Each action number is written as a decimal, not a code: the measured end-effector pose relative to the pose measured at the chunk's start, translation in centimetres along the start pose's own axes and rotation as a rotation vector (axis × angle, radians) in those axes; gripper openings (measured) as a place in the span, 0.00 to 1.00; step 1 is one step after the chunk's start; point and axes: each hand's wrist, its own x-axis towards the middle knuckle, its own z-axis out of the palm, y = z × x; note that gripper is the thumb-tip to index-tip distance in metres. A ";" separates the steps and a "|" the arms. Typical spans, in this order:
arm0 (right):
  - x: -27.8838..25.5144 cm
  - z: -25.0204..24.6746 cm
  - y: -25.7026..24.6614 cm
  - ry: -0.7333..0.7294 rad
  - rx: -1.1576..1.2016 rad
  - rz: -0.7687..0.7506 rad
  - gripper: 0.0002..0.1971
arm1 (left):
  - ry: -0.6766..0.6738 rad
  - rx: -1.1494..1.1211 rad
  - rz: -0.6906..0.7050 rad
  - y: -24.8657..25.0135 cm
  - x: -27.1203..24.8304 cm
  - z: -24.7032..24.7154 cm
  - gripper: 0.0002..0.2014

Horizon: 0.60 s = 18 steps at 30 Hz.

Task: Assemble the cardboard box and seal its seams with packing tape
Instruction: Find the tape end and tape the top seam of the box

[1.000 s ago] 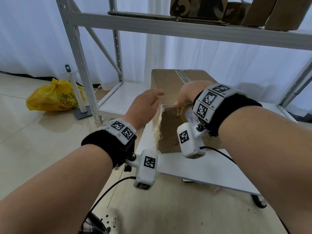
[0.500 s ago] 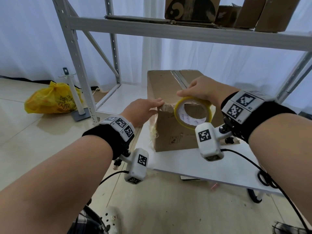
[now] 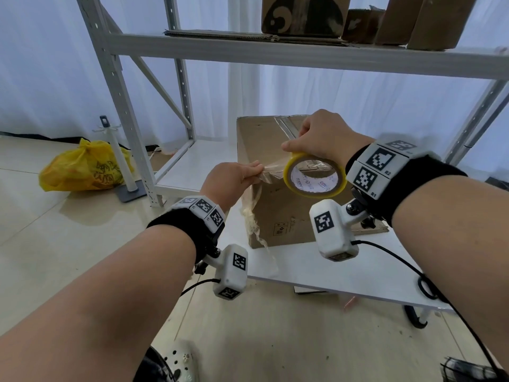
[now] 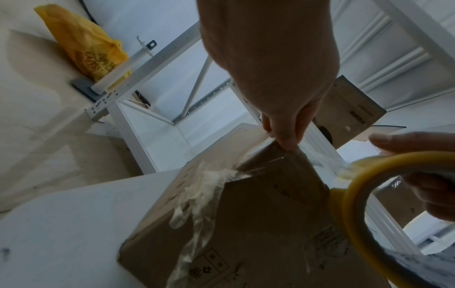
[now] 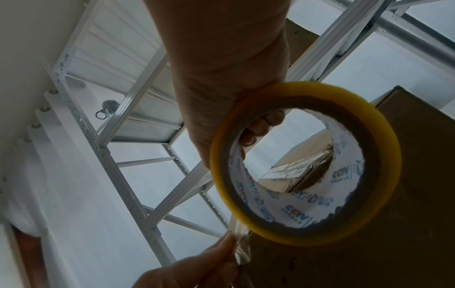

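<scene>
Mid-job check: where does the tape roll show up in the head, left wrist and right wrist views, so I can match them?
Head: the tape roll is right of centre, over the box's near top edge, in the right hand.
Left wrist: at the right edge, only part of its yellow ring shows.
Right wrist: right of centre, large, with the printed core facing the camera.
Shared landmark: the cardboard box, seen in all three.

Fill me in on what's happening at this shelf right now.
A person is taping a cardboard box that sits on the low white shelf board. The right hand holds the yellow tape roll by the box's top front edge, while the left hand pinches the free end of tape, stretched between them. The strip is not yet pressed down. Crumpled old tape hangs off the box's corner.
</scene>
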 end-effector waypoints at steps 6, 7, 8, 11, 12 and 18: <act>0.0 0.0 -0.2 0.008 0.032 -0.015 0.22 | 0.008 0.127 0.067 -0.1 -0.2 -0.1 0.17; 0.0 0.0 -0.2 0.006 0.047 -0.016 0.21 | 0.002 0.147 0.063 0.0 -0.3 -0.2 0.17; -0.1 -0.1 -0.1 -0.001 0.070 -0.017 0.19 | -0.008 0.183 0.065 0.1 -0.3 -0.2 0.18; -0.3 -0.3 0.4 -0.035 0.106 -0.029 0.16 | -0.040 0.320 0.085 0.6 -0.6 -0.3 0.20; -0.4 -0.2 0.6 -0.038 0.101 -0.039 0.16 | -0.038 0.334 0.083 0.9 -0.5 -0.3 0.21; -0.4 0.2 0.7 -0.043 0.091 -0.094 0.13 | 0.013 0.359 0.042 2.8 0.6 0.3 0.12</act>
